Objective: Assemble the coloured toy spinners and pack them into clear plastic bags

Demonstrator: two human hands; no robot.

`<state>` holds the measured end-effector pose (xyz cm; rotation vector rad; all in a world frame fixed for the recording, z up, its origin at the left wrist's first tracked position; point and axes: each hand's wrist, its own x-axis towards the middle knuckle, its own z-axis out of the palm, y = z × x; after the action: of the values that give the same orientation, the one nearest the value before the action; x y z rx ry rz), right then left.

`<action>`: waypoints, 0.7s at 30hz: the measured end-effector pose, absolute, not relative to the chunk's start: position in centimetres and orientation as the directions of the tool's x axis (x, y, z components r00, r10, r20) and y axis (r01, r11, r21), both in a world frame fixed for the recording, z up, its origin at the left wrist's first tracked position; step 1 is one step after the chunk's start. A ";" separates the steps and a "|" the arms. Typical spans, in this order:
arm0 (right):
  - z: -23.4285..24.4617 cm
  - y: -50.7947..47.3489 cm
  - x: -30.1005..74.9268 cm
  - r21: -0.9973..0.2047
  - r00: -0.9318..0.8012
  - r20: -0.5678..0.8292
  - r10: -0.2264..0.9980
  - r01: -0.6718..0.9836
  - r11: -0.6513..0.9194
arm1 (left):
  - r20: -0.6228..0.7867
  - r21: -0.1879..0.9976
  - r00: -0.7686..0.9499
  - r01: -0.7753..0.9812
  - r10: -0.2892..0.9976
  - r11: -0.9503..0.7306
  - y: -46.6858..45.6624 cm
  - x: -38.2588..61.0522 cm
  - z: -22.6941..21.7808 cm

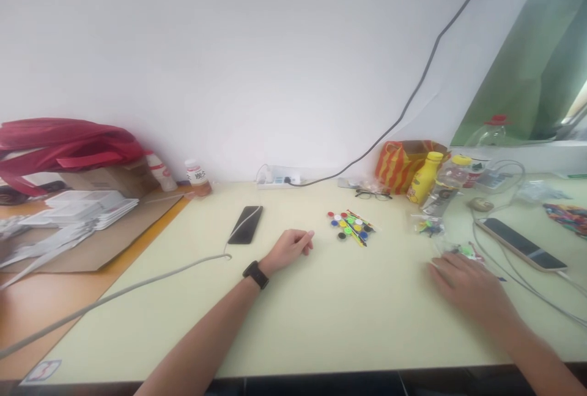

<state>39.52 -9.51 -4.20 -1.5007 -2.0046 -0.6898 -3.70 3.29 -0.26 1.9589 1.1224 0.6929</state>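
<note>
Near the right hand (474, 289), clear bag (422, 220), coloured bits inside

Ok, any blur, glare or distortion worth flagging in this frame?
Head view: hazy, soft light overall; the bare right hand looks blurred, the bare left hand crisper; a pale reflection crosses the black-screened, beige-edged phone; outer edges look smeared.

Bright, soft, slightly hazy light. Well right of the power strip (279, 177), a pale glow sits beside the green panel (509, 81) and a light streak crosses a phone (518, 242). In front and right of it, the right hand (472, 289) is blurred (the left hand (287, 250) looks crisper). Far left of it, white bands (57, 242) look smeared.
</note>
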 end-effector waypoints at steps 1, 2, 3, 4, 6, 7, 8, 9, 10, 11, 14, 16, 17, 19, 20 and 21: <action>-4.0 -9.1 38.6 0.095 -0.267 0.651 0.710 0.957 0.273 | 0.082 0.820 0.468 0.470 0.880 -0.327 3.3 -3.7 -0.2; -3.8 -8.7 37.6 0.088 -0.284 0.623 0.729 0.951 0.296 | 0.083 0.818 0.468 0.472 0.880 -0.328 3.2 -3.7 -0.2; -3.6 -8.3 36.5 0.054 -0.292 0.596 0.748 0.944 0.325 | 0.083 0.817 0.468 0.474 0.880 -0.329 3.2 -3.7 -0.1; -3.4 -7.9 35.2 0.002 -0.300 0.561 0.772 0.933 0.360 | 0.083 0.816 0.468 0.475 0.880 -0.329 3.2 -3.7 -0.1; -3.0 -7.0 32.4 -0.111 -0.316 0.486 0.815 0.902 0.416 | 0.085 0.815 0.469 0.474 0.879 -0.332 3.2 -3.7 -0.1; -2.9 -6.6 30.9 -0.161 -0.321 0.460 0.828 0.887 0.433 | 0.088 0.815 0.471 0.472 0.877 -0.336 3.2 -3.7 -0.1; -2.7 -6.2 29.5 -0.199 -0.330 0.432 0.839 0.873 0.446 | 0.092 0.815 0.473 0.470 0.876 -0.340 3.1 -3.8 0.0; -2.6 -5.7 28.2 -0.223 -0.336 0.416 0.845 0.863 0.453 | 0.095 0.814 0.475 0.469 0.875 -0.344 3.1 -3.8 0.0; -2.6 -5.2 26.9 -0.235 -0.342 0.401 0.850 0.858 0.457 | 0.098 0.813 0.477 0.468 0.874 -0.346 3.1 -3.8 0.0; -2.5 -4.6 25.8 -0.240 -0.345 0.388 0.855 0.857 0.455 | 0.097 0.812 0.476 0.469 0.874 -0.346 3.1 -3.8 0.0; -2.4 -2.4 23.3 -0.235 -0.333 0.367 0.869 0.871 0.432 | 0.097 0.811 0.479 0.471 0.873 -0.348 3.2 -3.7 -0.1; -2.3 -0.7 22.0 -0.214 -0.350 0.345 0.871 0.874 0.436 | 0.103 0.808 0.481 0.470 0.870 -0.355 3.2 -3.6 -0.1; -2.3 0.3 21.5 -0.202 -0.360 0.336 0.871 0.875 0.439 | 0.107 0.807 0.481 0.469 0.870 -0.358 3.2 -3.6 -0.1; -2.3 2.2 20.5 -0.184 -0.380 0.324 0.867 0.873 0.452 | 0.112 0.807 0.476 0.469 0.872 -0.359 3.3 -3.6 -0.1; -2.3 3.0 20.1 -0.177 -0.390 0.325 0.862 0.870 0.460 | 0.113 0.808 0.474 0.467 0.873 -0.359 3.2 -3.6 -0.1; -2.4 3.8 19.7 -0.176 -0.391 0.326 0.860 0.869 0.462 | 0.114 0.810 0.474 0.465 0.873 -0.358 3.2 -3.6 -0.1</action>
<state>19.66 3.84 -2.39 -1.4585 -2.3459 -0.0327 -3.59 3.22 -0.08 1.9933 1.1074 0.7137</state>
